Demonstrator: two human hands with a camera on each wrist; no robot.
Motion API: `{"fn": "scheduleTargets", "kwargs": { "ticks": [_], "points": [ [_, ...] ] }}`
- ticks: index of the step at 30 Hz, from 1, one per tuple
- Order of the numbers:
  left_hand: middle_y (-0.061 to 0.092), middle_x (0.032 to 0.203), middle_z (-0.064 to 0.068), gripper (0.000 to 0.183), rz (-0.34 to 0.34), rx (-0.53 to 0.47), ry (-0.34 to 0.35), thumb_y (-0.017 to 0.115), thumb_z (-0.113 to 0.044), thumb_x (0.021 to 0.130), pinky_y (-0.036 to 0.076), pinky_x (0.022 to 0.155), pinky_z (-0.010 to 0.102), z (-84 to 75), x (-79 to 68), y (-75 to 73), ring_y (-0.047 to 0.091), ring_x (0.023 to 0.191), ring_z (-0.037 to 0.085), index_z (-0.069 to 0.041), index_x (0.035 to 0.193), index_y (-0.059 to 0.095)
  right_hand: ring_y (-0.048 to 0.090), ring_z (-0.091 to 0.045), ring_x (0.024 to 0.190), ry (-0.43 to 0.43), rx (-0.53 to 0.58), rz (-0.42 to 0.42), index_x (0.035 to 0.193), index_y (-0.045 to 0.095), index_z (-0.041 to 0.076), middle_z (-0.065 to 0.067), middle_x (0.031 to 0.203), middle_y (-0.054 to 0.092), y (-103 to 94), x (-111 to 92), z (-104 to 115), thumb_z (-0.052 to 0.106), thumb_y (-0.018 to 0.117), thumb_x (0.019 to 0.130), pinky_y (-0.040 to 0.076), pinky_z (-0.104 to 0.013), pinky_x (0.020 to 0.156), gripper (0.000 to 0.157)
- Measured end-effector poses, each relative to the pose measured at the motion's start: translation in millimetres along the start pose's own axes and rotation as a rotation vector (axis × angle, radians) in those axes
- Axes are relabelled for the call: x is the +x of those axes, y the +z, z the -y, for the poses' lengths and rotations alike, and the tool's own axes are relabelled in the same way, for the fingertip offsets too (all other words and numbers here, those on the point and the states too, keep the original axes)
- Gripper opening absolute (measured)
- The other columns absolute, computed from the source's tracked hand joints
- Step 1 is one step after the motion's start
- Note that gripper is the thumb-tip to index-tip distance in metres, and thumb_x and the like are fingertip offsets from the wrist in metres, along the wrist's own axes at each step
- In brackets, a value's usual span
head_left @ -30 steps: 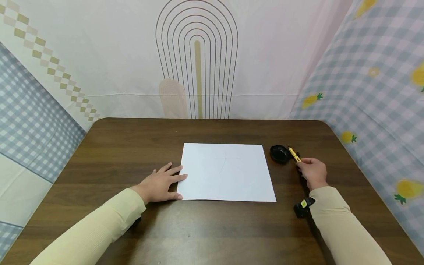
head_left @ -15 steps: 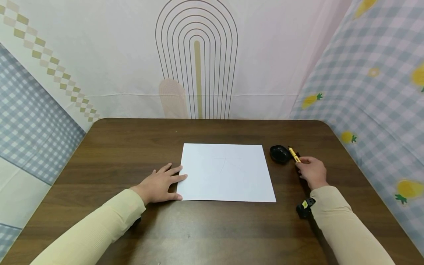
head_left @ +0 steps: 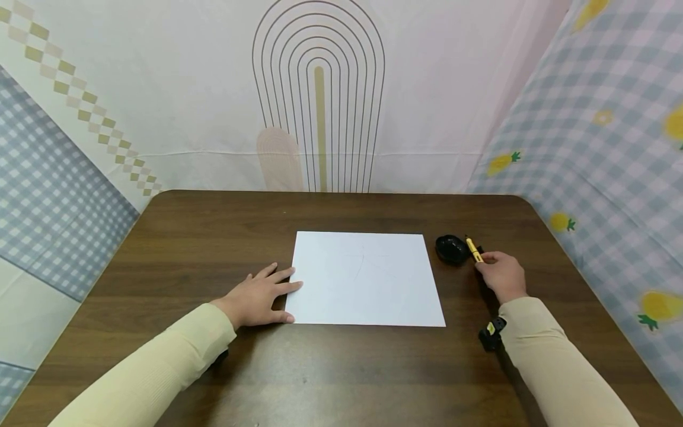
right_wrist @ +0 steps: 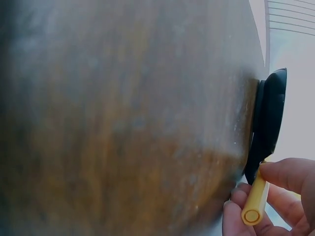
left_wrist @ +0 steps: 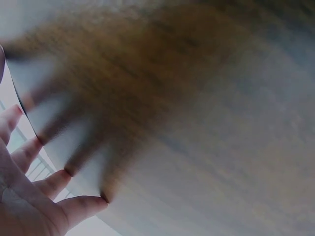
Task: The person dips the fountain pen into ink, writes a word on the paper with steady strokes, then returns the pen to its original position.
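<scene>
A sheet of white paper [head_left: 368, 284] with faint lines lies flat on the table. My left hand [head_left: 258, 299] rests at its left edge, fingers spread, some fingertips on the sheet; the left wrist view shows the hand [left_wrist: 37, 191] from the palm side. To the right of the paper, my right hand [head_left: 503, 277] pinches a slim yellow pen [head_left: 473, 249], its dark end pointing away from me. A black oval dish-like object [head_left: 451, 249] is beside the pen. In the right wrist view the pen's [right_wrist: 256, 201] round end shows between thumb and fingers, close to the black object [right_wrist: 271, 113].
The brown wooden table [head_left: 341, 379] has rounded far corners. A white patterned cloth [head_left: 203, 89] hangs behind it, and blue checked cloth [head_left: 592, 160] hangs along the right side. A black device [head_left: 491, 333] is strapped at my right wrist.
My right hand, with the pen, has shifted very slightly left and away from me. The left hand and the paper keep their places.
</scene>
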State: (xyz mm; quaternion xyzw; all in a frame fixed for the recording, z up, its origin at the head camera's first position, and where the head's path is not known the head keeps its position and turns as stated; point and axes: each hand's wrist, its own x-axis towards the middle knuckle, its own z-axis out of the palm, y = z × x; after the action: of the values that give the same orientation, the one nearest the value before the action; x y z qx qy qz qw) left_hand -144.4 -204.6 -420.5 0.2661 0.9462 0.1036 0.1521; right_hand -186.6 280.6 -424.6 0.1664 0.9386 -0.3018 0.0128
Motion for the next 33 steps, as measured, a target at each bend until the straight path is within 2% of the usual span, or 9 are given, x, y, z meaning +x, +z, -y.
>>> {"fn": "scheduleTargets", "kwargs": {
  "ticks": [11,23,25,33],
  "points": [
    [0.030,0.156,0.008,0.073,0.004,0.015,-0.002,0.068,-0.055,0.084,0.029,0.099,0.072,-1.3,1.1,-3.3,0.021,0.142,0.044,-0.024,0.146,0.046,0.057,-0.032,0.081,0.045,-0.041,0.021,0.128,0.057,-0.003,-0.027,0.115,0.060,-0.4,-0.3,2.7,0.022,0.053,0.095,0.042,-0.035,0.059,0.041],
    [0.031,0.155,0.009,0.072,0.000,0.019,-0.001,0.069,-0.055,0.083,0.032,0.098,0.071,-0.3,4.4,-2.2,0.024,0.141,0.043,-0.022,0.144,0.048,0.056,-0.028,0.071,0.085,-0.071,0.036,0.125,0.058,0.000,-0.022,0.103,0.063,-1.6,-2.5,5.6,0.024,0.053,0.095,0.040,-0.036,0.056,0.039],
    [0.030,0.156,0.009,0.072,-0.001,0.019,-0.002,0.069,-0.054,0.083,0.032,0.098,0.071,0.0,4.8,-1.8,0.024,0.141,0.043,-0.022,0.144,0.048,0.056,-0.026,0.069,0.089,-0.069,0.040,0.126,0.057,-0.001,-0.021,0.099,0.063,-1.7,-2.1,5.6,0.024,0.053,0.095,0.041,-0.035,0.055,0.040],
    [0.028,0.157,0.008,0.073,-0.023,0.005,-0.005,0.069,-0.056,0.082,0.032,0.098,0.070,0.5,5.0,0.3,0.026,0.141,0.042,-0.022,0.143,0.050,0.057,-0.017,0.057,0.076,-0.049,0.073,0.130,0.054,-0.001,-0.004,0.067,0.062,-2.5,-0.2,3.0,0.027,0.053,0.094,0.041,-0.031,0.050,0.045]
  ]
}}
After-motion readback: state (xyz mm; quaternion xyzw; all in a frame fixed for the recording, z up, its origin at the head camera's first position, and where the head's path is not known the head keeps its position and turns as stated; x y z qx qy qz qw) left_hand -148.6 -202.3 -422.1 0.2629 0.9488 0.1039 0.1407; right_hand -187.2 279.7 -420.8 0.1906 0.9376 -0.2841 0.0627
